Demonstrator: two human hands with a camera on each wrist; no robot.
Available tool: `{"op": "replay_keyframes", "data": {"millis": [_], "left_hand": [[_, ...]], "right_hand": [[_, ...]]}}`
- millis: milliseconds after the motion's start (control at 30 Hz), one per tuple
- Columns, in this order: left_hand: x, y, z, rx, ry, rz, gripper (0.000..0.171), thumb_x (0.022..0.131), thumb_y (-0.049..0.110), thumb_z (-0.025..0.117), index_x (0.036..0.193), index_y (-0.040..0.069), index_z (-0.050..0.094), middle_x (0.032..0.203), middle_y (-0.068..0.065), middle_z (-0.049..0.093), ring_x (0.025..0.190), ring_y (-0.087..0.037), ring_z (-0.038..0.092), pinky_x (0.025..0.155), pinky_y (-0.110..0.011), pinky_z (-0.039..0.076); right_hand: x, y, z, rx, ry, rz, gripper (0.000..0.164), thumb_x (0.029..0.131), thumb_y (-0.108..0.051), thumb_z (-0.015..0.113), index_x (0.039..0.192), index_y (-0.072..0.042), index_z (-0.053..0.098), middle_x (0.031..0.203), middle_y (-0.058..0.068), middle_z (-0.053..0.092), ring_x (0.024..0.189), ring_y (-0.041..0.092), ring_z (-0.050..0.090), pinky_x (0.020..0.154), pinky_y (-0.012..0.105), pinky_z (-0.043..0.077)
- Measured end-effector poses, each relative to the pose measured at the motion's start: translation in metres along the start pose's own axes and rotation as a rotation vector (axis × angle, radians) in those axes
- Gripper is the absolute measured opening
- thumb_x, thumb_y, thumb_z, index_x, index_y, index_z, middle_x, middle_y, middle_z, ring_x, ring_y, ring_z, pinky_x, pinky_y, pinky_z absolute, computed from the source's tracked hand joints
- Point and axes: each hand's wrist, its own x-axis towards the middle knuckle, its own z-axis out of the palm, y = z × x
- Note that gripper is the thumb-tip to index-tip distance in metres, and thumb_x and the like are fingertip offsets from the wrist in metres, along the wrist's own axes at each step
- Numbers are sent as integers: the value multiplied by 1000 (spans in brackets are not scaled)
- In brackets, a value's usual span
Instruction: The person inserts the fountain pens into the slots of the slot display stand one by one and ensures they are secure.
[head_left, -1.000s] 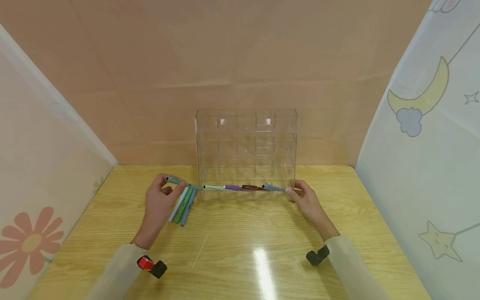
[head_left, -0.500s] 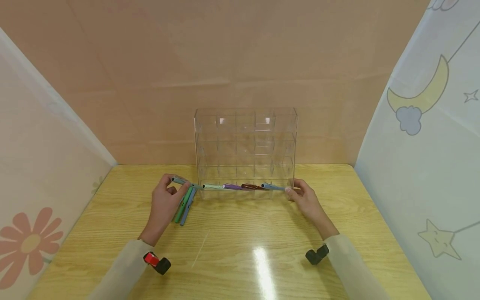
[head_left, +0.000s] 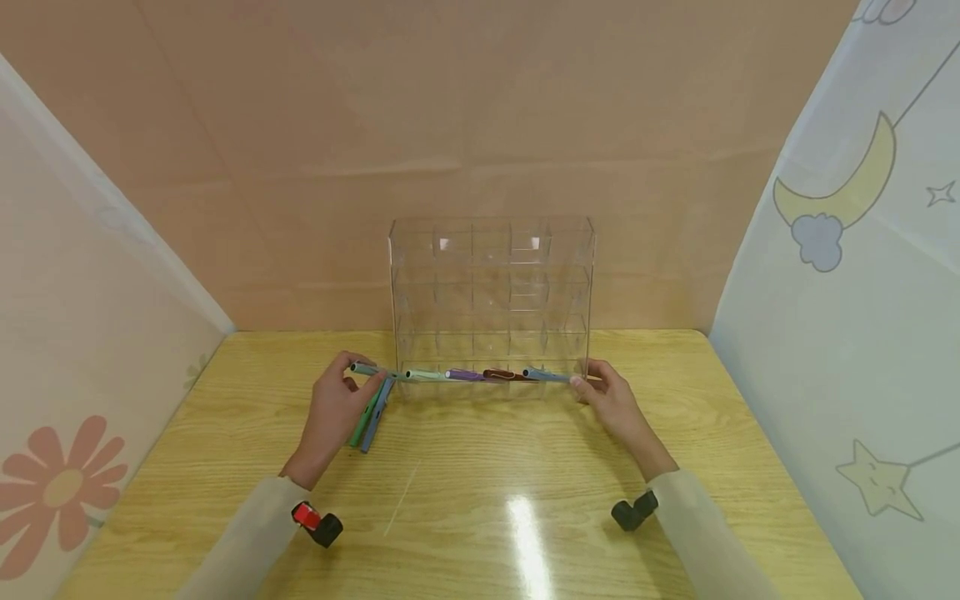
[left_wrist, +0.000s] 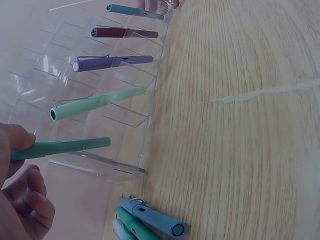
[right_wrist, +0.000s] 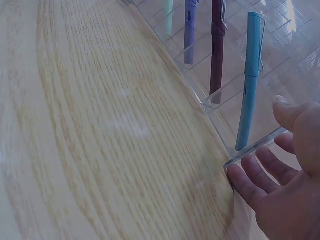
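My left hand (head_left: pixel 335 406) pinches a teal pen (left_wrist: pixel 70 146) between thumb and fingers. One end of this pen reaches into the lowest left compartment of a clear acrylic rack (head_left: pixel 491 287). Along the same bottom row lie a pale green pen (head_left: pixel 425 375), a purple pen (head_left: pixel 463 375), a dark red pen (head_left: pixel 501 375) and a blue pen (head_left: pixel 546 375). At the rack's right side wall, my right hand (head_left: pixel 613 408) holds the edge, thumb at the front and fingers outside. Loose on the table under my left hand are a green pen (head_left: pixel 363 422), a slate-blue pen (head_left: pixel 377 417) and a light blue pen (left_wrist: pixel 121 231).
The rack stands upright on a wood-grain table (head_left: pixel 465 500), before an orange-brown backdrop (head_left: pixel 480 108). Patterned cloth walls (head_left: pixel 832 333) close in both sides. Upper rack rows show bare dividers.
My left hand has moved right with the teal pen, bringing its end into the rack. In the head view it now covers the light blue pen. My right hand has stayed put.
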Motion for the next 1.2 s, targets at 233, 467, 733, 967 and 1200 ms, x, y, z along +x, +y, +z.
{"op": "replay_keyframes", "data": {"millis": [233, 467, 733, 967, 1200], "left_hand": [[5, -6, 7, 41, -19, 7, 29, 103, 31, 73, 122, 10, 65, 84, -9, 59, 50, -10, 40, 47, -26, 38], [4, -12, 10, 44, -49, 16, 34, 105, 32, 70, 128, 6, 66, 124, -15, 64, 54, -10, 43, 50, -27, 40], [-1, -10, 3, 45, -36, 8, 37, 104, 35, 70, 130, 9, 65, 111, -12, 61, 55, -12, 46, 49, -27, 40], [-4, -9, -3, 42, -27, 6, 31, 106, 33, 69, 126, 10, 66, 114, -13, 61, 52, -11, 42, 46, -28, 38], [-4, -9, -3, 29, -5, 20, 28, 105, 32, 70, 121, 9, 68, 128, -12, 64, 52, -9, 42, 48, -26, 38]], "right_hand": [[0, 0, 0, 5, 2, 5, 65, 109, -37, 62, 156, 2, 41, 158, 25, 46, 147, 47, 50, 100, 33, 60], [0, 0, 1, 10, 1, 9, 66, 109, -37, 62, 157, 2, 40, 158, 25, 47, 146, 46, 51, 98, 33, 60], [0, 0, 0, 8, 5, 15, 67, 109, -38, 63, 157, 2, 40, 160, 25, 46, 147, 46, 50, 99, 32, 60], [-1, 0, -1, -2, 9, 1, 67, 109, -37, 62, 157, 3, 39, 160, 26, 45, 147, 48, 50, 98, 30, 60], [-2, 0, 1, 1, 6, -10, 65, 110, -36, 62, 157, 3, 40, 159, 25, 46, 146, 47, 51, 100, 35, 60]]}}
